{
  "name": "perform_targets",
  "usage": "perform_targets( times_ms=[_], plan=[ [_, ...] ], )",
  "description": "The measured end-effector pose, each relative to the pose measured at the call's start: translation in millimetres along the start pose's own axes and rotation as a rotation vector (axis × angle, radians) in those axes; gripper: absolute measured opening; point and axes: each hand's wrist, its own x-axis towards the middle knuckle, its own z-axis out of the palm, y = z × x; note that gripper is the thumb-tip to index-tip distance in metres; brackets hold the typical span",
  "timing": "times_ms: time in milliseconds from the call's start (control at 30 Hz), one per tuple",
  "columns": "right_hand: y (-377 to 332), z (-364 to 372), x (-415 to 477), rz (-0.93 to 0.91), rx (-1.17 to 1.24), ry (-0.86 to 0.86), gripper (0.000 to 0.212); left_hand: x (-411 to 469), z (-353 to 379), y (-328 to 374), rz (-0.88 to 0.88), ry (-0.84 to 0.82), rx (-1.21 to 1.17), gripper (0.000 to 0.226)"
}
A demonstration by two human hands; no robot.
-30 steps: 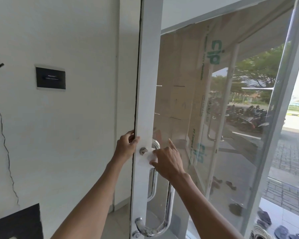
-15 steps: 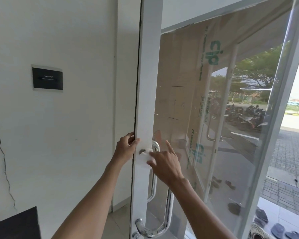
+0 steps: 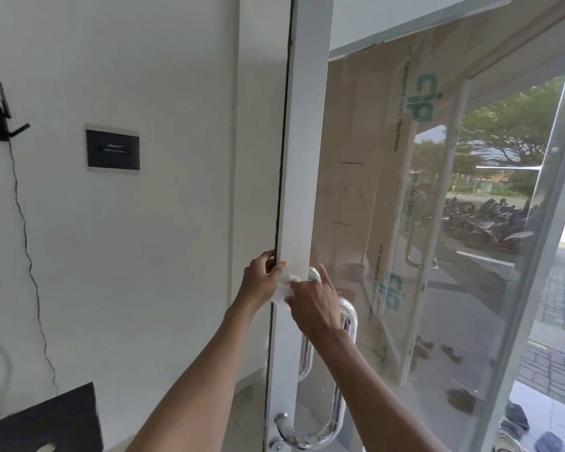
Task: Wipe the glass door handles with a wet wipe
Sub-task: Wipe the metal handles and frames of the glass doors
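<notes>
White door frame (image 3: 302,158) ahead: left hand (image 3: 261,283) grips its edge; beside it, right hand (image 3: 315,306) pinches a wet wipe (image 3: 285,290), apparently hiding the upper mount of the chrome pull handle (image 3: 339,402).

Both forearms bare, raised forward and converging, hands nearly touching. Left hand (image 3: 260,282): fingers curled round the door edge (image 3: 302,158), thumb on its front face. Right hand (image 3: 313,308): back to camera, fingertips bunched on the wet wipe (image 3: 282,290), forefinger sticking up straight.
</notes>
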Motion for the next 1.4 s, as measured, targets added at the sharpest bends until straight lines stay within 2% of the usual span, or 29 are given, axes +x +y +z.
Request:
perform_targets(
  times_ms=[267,467,600,867,1067,1200,1300,1400],
  plan=[
    [49.5,-12.7,-30.6,-0.079,0.081,0.08,0.028,2.7,-2.4,-3.4,-0.011,-0.012,0.021,0.035],
    [87.7,-21.9,-41.2,0.008,0.133,0.02,0.038,4.2,3.5,-4.4,-0.029,0.009,-0.005,0.034],
    [73.9,-20.0,-33.5,-0.036,0.123,0.001,0.037,2.2,5.7,-2.0,-0.022,0.021,0.021,0.033],
    [15.6,-6.9,-11.0,-0.099,0.105,-0.006,0.009,-2.4,5.6,2.5,-0.026,0.002,0.032,0.033],
    [49.6,-4.3,-27.7,-0.172,0.205,0.116,0.03,2.3,2.1,-1.0,-0.03,-0.026,0.047,0.032],
    [80.8,-7.6,-40.9,-0.11,0.276,0.139,0.043,4.8,4.2,-5.3,-0.036,-0.02,0.042,0.031],
    [82.3,-9.3,-37.2,-0.078,0.254,0.118,0.041,5.2,6.5,-5.7,-0.037,-0.012,0.051,0.033],
    [61.8,-9.1,-25.4,-0.094,0.165,0.057,0.028,3.6,7.7,-4.1,-0.037,-0.001,0.066,0.034]
  ],
)
